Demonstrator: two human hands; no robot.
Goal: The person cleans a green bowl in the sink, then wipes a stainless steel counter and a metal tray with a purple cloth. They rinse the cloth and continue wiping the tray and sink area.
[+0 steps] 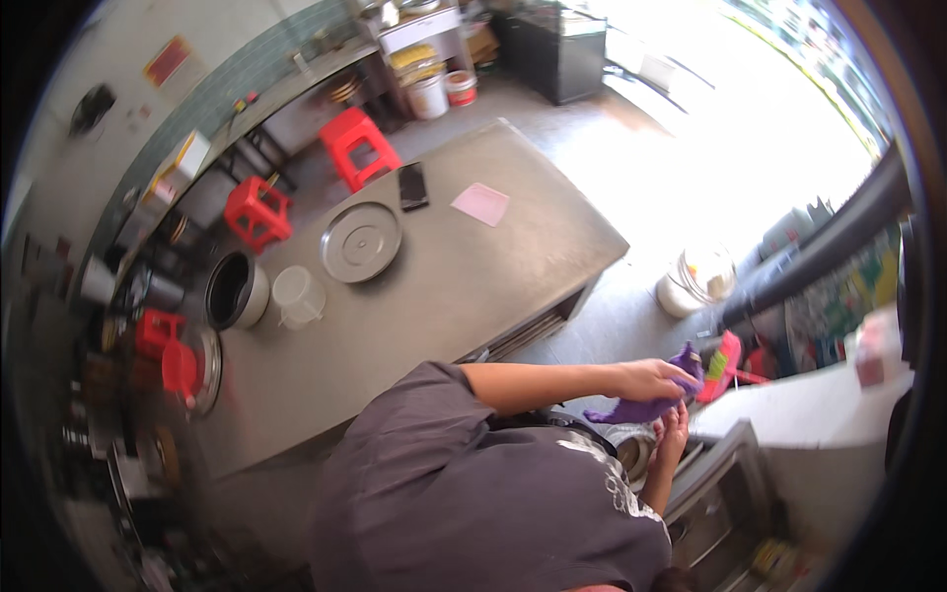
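Note:
My left hand [653, 380] is closed on a bunched purple cloth [639, 410], which hangs down on both sides of the fingers. Just below it, my right hand [673, 430] has its fingers drawn together at the lower edge of the same cloth. Both hands are over to the right, beyond the steel table. Under them a round metal rim [631, 456] partly shows beside a grey sink-like basin [720, 493]; my arms and shirt hide much of it.
On the steel table [444, 266] lie a round metal lid [361, 243], a black phone [413, 187], a pink sheet [481, 204], a clear plastic tub [298, 295] and a dark-lined pot [237, 290]. Red stools [357, 146] stand behind it. A white bucket [696, 280] sits on the floor.

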